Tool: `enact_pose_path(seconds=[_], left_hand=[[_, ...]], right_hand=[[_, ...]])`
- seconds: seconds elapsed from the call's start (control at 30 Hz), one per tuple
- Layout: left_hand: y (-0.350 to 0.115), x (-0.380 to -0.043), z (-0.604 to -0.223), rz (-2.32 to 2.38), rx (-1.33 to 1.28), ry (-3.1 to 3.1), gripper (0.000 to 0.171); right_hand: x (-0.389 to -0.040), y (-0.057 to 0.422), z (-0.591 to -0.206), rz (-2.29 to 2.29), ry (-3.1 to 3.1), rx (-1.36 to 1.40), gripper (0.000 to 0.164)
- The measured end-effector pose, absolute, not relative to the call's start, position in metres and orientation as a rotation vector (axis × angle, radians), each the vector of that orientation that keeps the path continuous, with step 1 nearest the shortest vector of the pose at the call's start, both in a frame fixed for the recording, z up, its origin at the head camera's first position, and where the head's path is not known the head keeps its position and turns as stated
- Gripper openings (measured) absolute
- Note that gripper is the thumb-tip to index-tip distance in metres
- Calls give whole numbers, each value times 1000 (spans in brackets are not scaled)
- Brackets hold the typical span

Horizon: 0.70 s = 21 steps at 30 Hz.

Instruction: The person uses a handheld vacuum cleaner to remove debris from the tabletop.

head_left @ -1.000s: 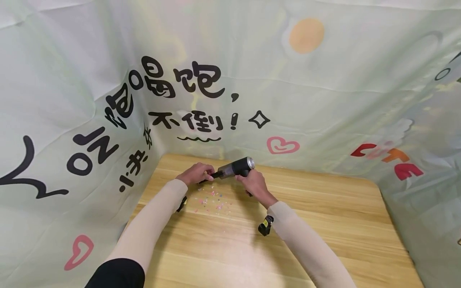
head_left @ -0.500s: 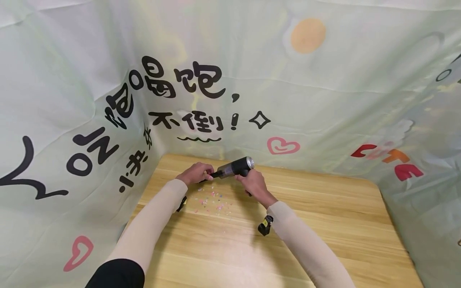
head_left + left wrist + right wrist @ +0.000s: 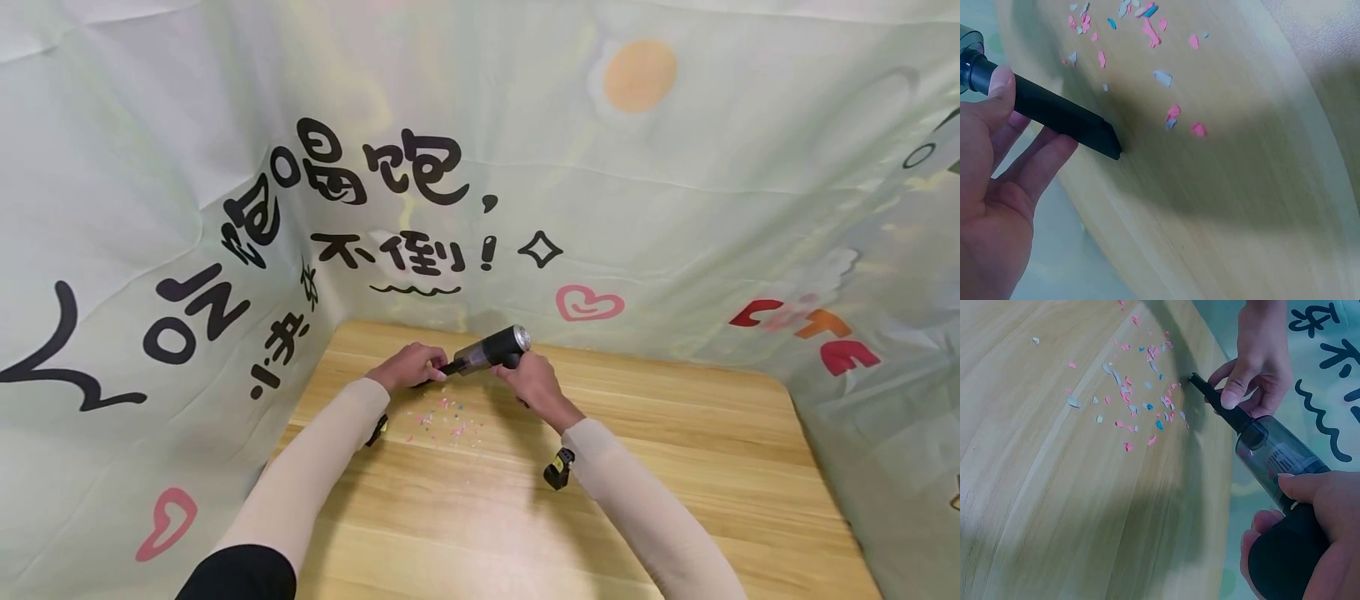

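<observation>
A handheld vacuum cleaner [image 3: 491, 348] with a clear dust cup [image 3: 1275, 453] is held over the back of the wooden table. My right hand [image 3: 534, 382] grips its black handle [image 3: 1288, 556]. At the front end, my left hand [image 3: 412, 365] pinches the flat black nozzle [image 3: 1054, 109] between thumb and fingers. The nozzle's slanted tip points down to the left, close to the tabletop. Beside it lie scattered paper scraps [image 3: 444, 418] in pink, blue and white. Pink bits show inside the dust cup in the right wrist view.
The wooden table [image 3: 660, 467] reaches right and toward the front. A printed cloth [image 3: 675, 250] with black lettering hangs close behind its back edge and along both sides. Black wrist cameras [image 3: 558, 468] sit below both sleeves.
Both hands and the vacuum cleaner stay almost in place. The right forearm has shifted very slightly right. The scraps look the same.
</observation>
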<state>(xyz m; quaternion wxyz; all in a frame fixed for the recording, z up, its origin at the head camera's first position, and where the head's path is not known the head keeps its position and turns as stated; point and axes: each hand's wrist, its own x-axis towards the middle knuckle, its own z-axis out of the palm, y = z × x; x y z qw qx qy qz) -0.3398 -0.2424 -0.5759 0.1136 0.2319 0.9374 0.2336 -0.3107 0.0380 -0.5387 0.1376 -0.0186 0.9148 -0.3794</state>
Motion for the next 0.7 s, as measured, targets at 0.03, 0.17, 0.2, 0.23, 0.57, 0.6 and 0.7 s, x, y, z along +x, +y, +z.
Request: enact_pose_path(seconds=[0.03,0.17,0.2,0.23,0.57,0.6,0.7], left_hand=[[-242,-339,-576,689,683,2749,18],[-239,-335,-575,706,691,2746,18],[-239,-335,-575,705,692,2746,18],[-238,-334,-575,699,693,2748,17],[-232,-331,-574,687,709,2752,19],[-232,-331,-574,685,715,2751,19],[-230,-330,-573,675,723,2752,20]], right_hand=[[-311,39,-538,-1090,2650,-65,35],[-310,42,-537,-1053,2656,-90,36],[-310,43,-537,-1045,2656,-93,37],[-310,43,-537,-1038,2657,-97,37],[-313,49,-540,-988,2706,-136,42],[-314,49,-540,-985,2708,-136,41],[-315,51,-540,-984,2716,-141,38]])
